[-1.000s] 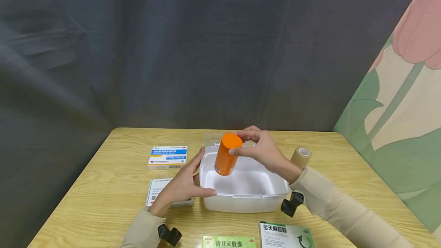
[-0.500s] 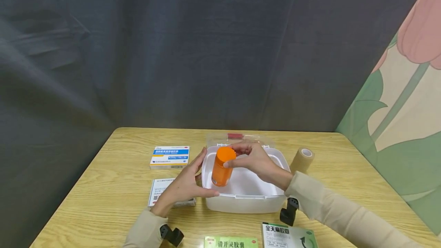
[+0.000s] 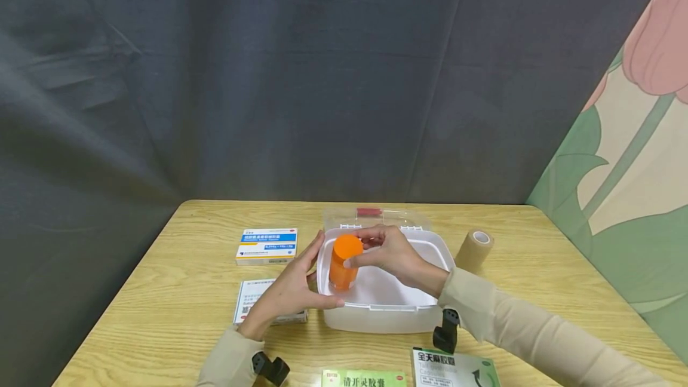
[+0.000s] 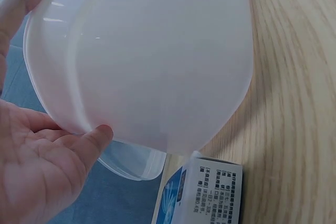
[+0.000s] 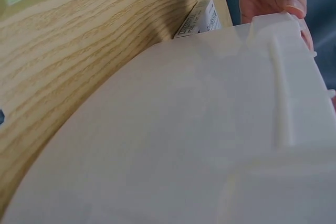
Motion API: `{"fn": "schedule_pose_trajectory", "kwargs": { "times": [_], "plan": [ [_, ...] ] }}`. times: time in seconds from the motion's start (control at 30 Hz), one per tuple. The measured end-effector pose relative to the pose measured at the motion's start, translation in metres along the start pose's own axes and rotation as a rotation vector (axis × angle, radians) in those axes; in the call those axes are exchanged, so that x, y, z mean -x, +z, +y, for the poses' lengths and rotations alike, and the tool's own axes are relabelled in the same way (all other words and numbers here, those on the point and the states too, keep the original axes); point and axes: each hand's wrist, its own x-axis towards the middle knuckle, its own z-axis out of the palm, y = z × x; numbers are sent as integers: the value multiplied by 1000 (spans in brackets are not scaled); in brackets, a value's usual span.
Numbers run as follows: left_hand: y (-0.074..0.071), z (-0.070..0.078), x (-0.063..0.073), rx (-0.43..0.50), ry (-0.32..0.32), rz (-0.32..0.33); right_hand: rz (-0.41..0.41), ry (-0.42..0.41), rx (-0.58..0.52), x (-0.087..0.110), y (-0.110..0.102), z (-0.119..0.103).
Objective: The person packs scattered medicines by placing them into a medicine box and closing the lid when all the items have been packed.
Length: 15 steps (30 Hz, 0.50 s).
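Note:
An orange bottle [image 3: 341, 272] with an orange screw cap stands near upright inside the left end of a white translucent plastic box [image 3: 383, 319]. My right hand [image 3: 398, 257] pinches the bottle near its cap between thumb and fingers, reaching in over the box. At the box's left end, my left hand [image 3: 292, 292] holds the rim, thumb along the front edge and fingers at the left side. The left wrist view shows its fingertips against the outer box wall [image 4: 157, 61]. In the right wrist view the box wall [image 5: 173, 124] hides the bottle.
The clear lid [image 3: 400, 217] with a red latch lies open behind the box. Left are a blue-and-white medicine box [image 3: 267, 246] and a white medicine box [image 3: 252, 294]. A tan bandage roll [image 3: 473, 251] stands right; green [image 3: 363, 378] and white-green [image 3: 454, 369] medicine boxes lie in front.
My right hand has lowered the orange bottle leftward and down into the box, and the bottle has gone from tilted to nearly upright. My left hand keeps its place on the box.

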Motion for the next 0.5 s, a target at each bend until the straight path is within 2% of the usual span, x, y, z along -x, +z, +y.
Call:
{"fn": "schedule_pose_trajectory", "kwargs": {
  "times": [0.5],
  "plan": [
    [1, 0, 0, -1, 0, 3, 20, 54, 17, -6, 8, 4]
  ]
}}
